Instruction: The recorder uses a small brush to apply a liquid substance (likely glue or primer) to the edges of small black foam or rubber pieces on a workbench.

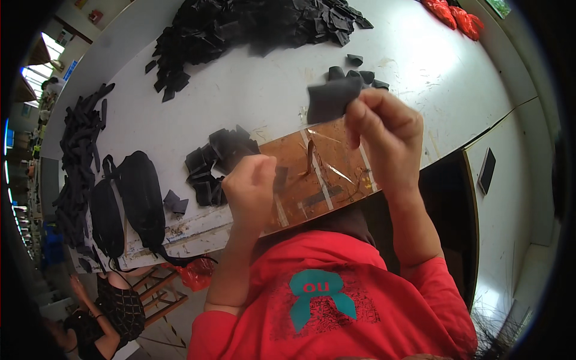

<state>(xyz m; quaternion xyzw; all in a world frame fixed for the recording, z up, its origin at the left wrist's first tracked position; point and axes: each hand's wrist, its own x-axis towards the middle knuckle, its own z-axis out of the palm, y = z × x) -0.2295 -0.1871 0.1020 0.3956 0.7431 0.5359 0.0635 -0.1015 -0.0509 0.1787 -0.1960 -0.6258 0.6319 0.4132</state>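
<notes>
- Head view, right: my right hand [390, 129] pinches a black fabric piece [329, 101] between thumb and fingers, raised over the white counter [270, 90].
- Left: my left hand [247, 187] is curled; I cannot tell whether it grips anything. A small black pile [231, 146] lies just beyond it.
- Near edge: brown board [339, 147], between my hands.
- Far side: large black heap [258, 27].

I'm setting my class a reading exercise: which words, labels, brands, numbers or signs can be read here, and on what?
Red shirt: large red lettering on the teal shape; legible, but I won't copy it.
Same shirt: dark print around that shape, too fine to read.
Black piece in the right hand: no lettering visible.
Far left distance: too small and blurred to read.
</notes>
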